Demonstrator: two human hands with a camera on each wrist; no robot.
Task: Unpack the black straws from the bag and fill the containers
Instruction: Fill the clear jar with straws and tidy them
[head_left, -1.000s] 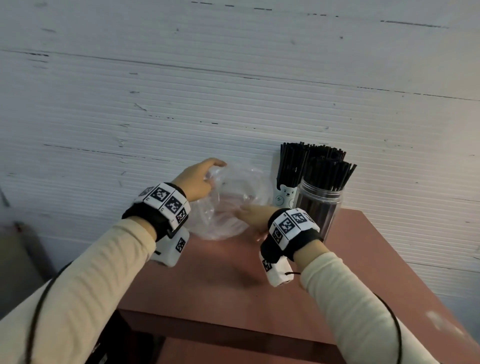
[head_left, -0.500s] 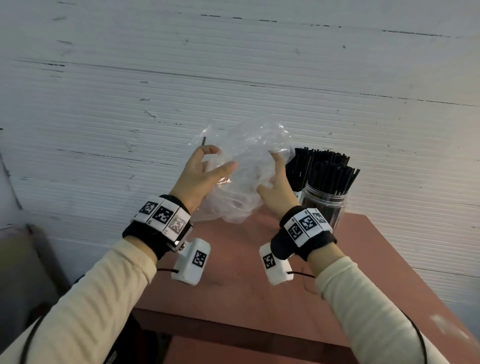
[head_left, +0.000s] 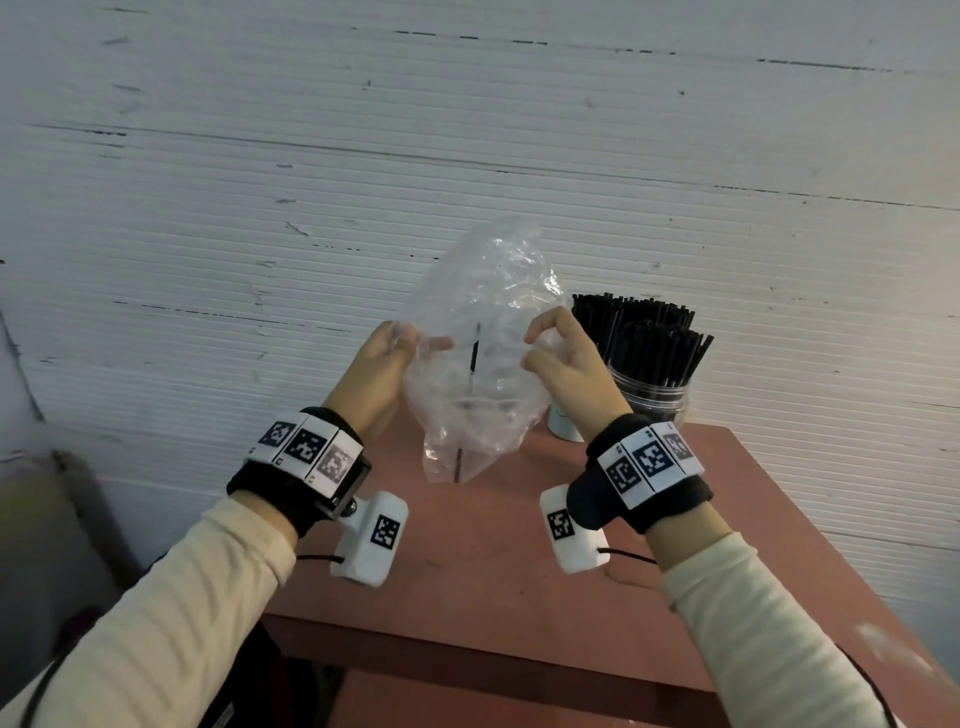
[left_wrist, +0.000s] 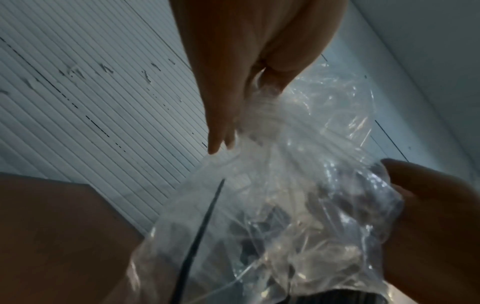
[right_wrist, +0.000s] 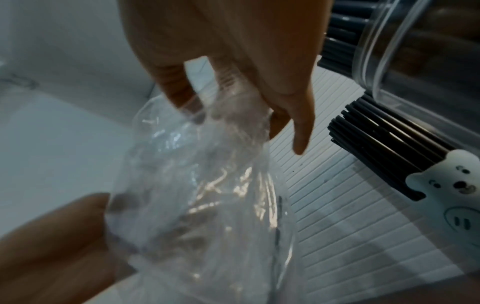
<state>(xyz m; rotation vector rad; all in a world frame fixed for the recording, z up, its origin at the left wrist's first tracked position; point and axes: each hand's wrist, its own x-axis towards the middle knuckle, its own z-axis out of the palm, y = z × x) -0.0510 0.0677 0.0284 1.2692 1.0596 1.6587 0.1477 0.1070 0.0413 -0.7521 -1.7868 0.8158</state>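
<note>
I hold a crumpled clear plastic bag (head_left: 483, 332) up above the table between both hands. My left hand (head_left: 384, 364) grips its left side, thumb pressed into the film. My right hand (head_left: 561, 358) pinches its right side with curled fingers. One black straw (head_left: 472, 356) stands nearly upright inside the bag, also seen as a dark line (left_wrist: 200, 236) in the left wrist view. A clear jar (head_left: 652, 400) packed with black straws (head_left: 660, 353) stands at the back right. Beside it a white bear-faced cup (right_wrist: 446, 197) holds more black straws (head_left: 618, 312).
The reddish-brown table (head_left: 493, 561) is small, with its front edge close to me and its right edge sloping away. A white ribbed wall (head_left: 260, 208) rises right behind the table. Dark clutter sits on the floor at the lower left.
Both hands have lifted the bag off the table and turned it upright. It has stretched taller, and the single straw now shows inside it.
</note>
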